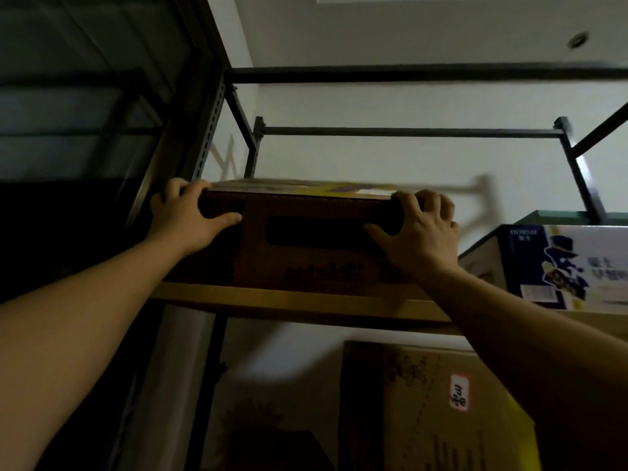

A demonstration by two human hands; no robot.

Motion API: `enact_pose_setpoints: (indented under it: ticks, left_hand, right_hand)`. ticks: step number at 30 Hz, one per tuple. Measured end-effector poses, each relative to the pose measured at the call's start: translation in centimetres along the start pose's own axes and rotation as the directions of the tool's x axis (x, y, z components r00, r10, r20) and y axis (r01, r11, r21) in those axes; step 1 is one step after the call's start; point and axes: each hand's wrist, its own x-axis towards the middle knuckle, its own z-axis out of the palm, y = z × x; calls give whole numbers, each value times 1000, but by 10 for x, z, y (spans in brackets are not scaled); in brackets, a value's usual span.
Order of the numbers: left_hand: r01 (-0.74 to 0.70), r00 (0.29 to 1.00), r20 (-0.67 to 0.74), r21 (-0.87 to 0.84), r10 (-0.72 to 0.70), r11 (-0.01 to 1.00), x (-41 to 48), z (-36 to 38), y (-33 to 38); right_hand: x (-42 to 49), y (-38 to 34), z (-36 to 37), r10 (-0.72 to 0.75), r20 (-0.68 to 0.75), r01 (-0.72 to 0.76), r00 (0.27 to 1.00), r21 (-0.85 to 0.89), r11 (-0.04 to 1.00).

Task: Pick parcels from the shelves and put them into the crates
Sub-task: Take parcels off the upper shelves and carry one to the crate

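Overhead, brown cardboard parcel (306, 239) on wooden top shelf (299, 302) at frame centre, left hand (188, 215) and right hand (416, 232) gripping its upper corners, dark metal rack frame (390, 132), white wall (373, 158), blue-printed box (571, 266) right.

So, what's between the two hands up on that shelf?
In the head view, the front of the brown box fills the gap between the left hand and right hand, with a dark handle slot in its middle.
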Motion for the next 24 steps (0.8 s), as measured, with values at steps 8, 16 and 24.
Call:
enact_pose_setpoints:
  ticks: [8, 16, 24]
  left_hand:
    - [171, 985, -30, -37, -172, 985, -29, -27, 20]
    - [155, 988, 0, 9, -155, 988, -60, -37, -1]
    - [82, 997, -8, -92, -83, 992, -89, -41, -24]
  right_hand:
    - [-32, 0, -29, -1, 34, -1, 999, 53, 999]
    - [-62, -13, -43, 79, 33, -81, 996, 90, 993]
    - [-97, -16, -42, 84, 7, -85, 996, 64, 994]
